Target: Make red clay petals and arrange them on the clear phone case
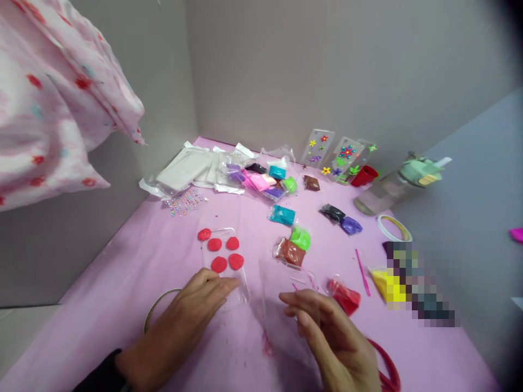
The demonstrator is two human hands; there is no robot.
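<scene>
Several flattened red clay pieces (219, 264) lie on and beside a clear phone case (224, 234) on the pink tabletop. My left hand (196, 302) rests palm down over the near end of that case, its fingers stretched and pointing right; whatever lies beneath the palm is hidden. Over a second clear sheet or case (278, 316), my right hand (330, 332) is raised with thumb and index finger slightly apart and nothing visible between them. To the right of its fingers sits a packet of red clay (345, 295).
Brown (291, 251), green and blue clay packets lie ahead. White packages (186, 169) and gems are at the back left. Decorated cases (318, 148), a red cup (365, 176) and a bottle (384, 190) stand back right. Red scissor-like handles (388, 365) lie near my right hand.
</scene>
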